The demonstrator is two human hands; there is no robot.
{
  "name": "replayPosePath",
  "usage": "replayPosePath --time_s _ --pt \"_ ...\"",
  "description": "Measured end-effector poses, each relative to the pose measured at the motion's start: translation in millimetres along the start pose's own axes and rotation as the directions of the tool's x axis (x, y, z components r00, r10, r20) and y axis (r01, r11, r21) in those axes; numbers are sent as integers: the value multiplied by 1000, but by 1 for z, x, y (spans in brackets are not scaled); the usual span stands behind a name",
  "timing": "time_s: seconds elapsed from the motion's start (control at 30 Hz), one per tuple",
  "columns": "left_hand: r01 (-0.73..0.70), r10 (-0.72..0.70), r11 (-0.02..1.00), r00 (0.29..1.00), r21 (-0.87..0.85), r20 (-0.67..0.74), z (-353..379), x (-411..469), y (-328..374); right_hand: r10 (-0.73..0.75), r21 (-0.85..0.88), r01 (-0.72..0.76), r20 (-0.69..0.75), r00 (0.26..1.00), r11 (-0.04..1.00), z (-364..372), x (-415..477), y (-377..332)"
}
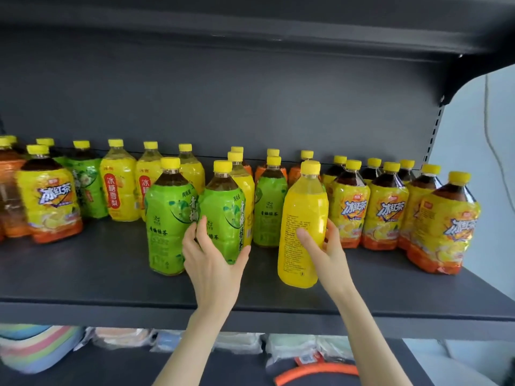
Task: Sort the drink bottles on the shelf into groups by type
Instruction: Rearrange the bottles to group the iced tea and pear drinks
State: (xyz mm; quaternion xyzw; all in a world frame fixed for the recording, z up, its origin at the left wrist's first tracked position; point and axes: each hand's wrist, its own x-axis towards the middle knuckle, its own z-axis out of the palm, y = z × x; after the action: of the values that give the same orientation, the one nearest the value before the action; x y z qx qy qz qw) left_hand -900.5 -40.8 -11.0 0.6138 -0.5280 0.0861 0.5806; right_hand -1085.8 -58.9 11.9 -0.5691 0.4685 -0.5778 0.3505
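Many yellow-capped drink bottles stand on a dark grey shelf (pixel 111 277). My left hand (pixel 211 257) grips a green-label tea bottle (pixel 223 213) near the shelf's front middle, beside a second green-label bottle (pixel 168 218). My right hand (pixel 326 252) holds a plain yellow-label bottle (pixel 302 218), tilted slightly, its back label facing me. A group of iced-tea bottles (pixel 387 210) with yellow and orange labels stands at the right. Further yellow pear-drink bottles (pixel 119 185) and green bottles (pixel 86 188) stand at the back left.
One more iced-tea bottle (pixel 48 201) stands at the left, next to orange-label bottles (pixel 11 196). Orange-label bottles also hide behind the middle row. An upper shelf (pixel 250 20) hangs overhead. Below, packaged cloths (pixel 239 344) and stacked pastel items (pixel 36 346) lie on a lower shelf.
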Motion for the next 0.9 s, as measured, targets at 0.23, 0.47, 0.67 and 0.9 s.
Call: replayPosePath --time_s 0.23,0.47,0.67,0.9 --pt "10 -9 1000 994 -2 107 -11 15 -16 -31 -233 -1 -131 991 972 20 7 0" --pt "58 -29 986 983 -159 182 -18 16 -21 -9 -16 9 -37 999 1000 13 -8 -4" --pt "131 49 897 919 -421 391 -7 8 -7 -75 -79 62 -173 982 995 1 -18 -4" --pt "153 157 890 781 -430 604 16 21 -5 -85 -113 56 -270 959 992 -5 -17 2"
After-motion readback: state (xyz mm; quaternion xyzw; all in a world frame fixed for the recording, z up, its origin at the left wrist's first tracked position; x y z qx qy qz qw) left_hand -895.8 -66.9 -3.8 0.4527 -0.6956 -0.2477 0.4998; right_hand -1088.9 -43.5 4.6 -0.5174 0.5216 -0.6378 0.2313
